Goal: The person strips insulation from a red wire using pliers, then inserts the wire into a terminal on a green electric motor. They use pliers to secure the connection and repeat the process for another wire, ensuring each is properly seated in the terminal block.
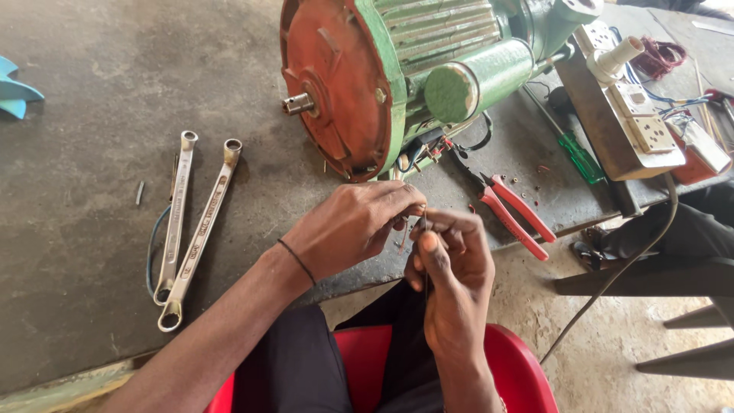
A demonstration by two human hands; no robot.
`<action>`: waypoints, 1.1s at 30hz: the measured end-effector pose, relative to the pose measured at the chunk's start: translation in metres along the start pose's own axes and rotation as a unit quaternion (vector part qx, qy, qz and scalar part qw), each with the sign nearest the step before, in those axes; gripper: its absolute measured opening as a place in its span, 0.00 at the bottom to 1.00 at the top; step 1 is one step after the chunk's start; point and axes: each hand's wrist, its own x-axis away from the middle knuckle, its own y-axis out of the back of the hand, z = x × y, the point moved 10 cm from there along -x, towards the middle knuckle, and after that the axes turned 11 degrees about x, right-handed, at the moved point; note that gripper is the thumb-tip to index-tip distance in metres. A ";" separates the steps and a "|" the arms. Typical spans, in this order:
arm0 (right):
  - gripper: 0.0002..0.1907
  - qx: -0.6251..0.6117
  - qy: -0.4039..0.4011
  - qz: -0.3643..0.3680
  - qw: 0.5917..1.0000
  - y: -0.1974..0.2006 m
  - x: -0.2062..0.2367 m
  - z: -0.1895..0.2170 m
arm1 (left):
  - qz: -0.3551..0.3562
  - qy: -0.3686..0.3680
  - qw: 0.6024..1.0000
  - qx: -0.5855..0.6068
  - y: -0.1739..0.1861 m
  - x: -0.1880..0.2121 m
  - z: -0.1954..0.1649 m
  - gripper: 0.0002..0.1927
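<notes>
Both hands meet over the near edge of the desk, in front of the green motor. The left hand has its fingertips pinched together on a thin dark wire, and the right hand is closed on the same wire just beside it, thumb up; the two hands touch. The wire sits between the fingertips, mostly hidden, close to the loose leads under the motor. Red pliers lie just right of the hands. Two spanners lie side by side well to the left. A green screwdriver rests beyond the pliers, near a socket board. A red chair shows below.
</notes>
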 end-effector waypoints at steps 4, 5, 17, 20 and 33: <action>0.17 -0.028 0.003 -0.009 1.000 -0.004 -0.006 0.003 | -0.002 0.017 1.000 0.007 0.000 0.003 0.004 0.22; 0.16 -0.025 -0.002 -0.011 1.000 -0.004 -0.007 0.001 | -0.002 0.003 1.000 -0.007 0.000 0.004 0.002 0.23; 0.09 0.013 0.063 -0.137 0.989 0.065 0.007 0.000 | 0.012 0.006 0.999 -0.039 -0.012 0.003 0.011 0.15; 0.11 -0.029 0.108 -0.148 0.983 0.089 0.007 0.024 | -0.003 0.012 1.000 -0.021 -0.007 0.007 0.014 0.16; 0.29 0.233 0.242 -0.046 0.941 0.001 -0.011 0.030 | 0.009 0.011 0.999 0.041 0.001 0.000 -0.001 0.21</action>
